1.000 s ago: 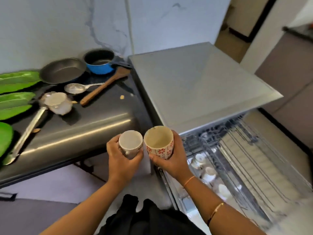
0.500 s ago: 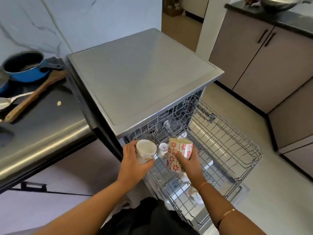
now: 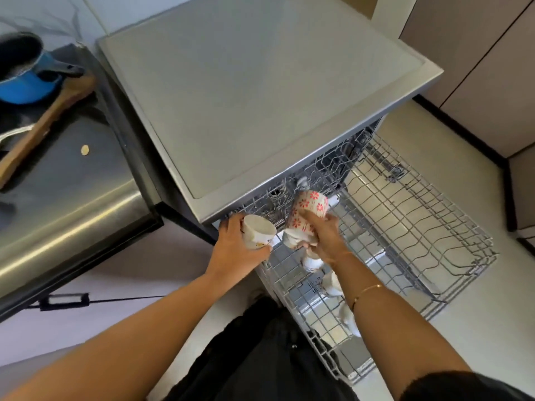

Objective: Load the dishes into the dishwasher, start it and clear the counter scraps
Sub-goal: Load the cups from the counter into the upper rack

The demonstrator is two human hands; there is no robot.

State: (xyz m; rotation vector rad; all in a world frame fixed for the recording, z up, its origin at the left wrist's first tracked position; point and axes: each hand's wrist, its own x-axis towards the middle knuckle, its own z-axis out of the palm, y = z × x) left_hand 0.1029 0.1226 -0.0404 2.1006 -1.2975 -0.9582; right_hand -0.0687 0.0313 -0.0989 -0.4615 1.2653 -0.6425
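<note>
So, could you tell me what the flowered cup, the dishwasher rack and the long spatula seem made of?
Flowered cup: likely glazed ceramic, smooth white with red print.
Dishwasher rack: metal wire, probably grey-coated, thin crossed rods.
Long spatula: wood, matte brown; grain blurred.

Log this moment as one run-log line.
step: loading cups | left hand: holds white cup | right hand: holds floral cup tilted over rack | counter: blue pan, wooden spatula

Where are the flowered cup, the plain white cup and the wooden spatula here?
flowered cup (image 3: 309, 204): head view, on its patterned side wall.
white cup (image 3: 258, 228): head view, inside its open mouth.
wooden spatula (image 3: 37, 131): head view, on its handle.
</note>
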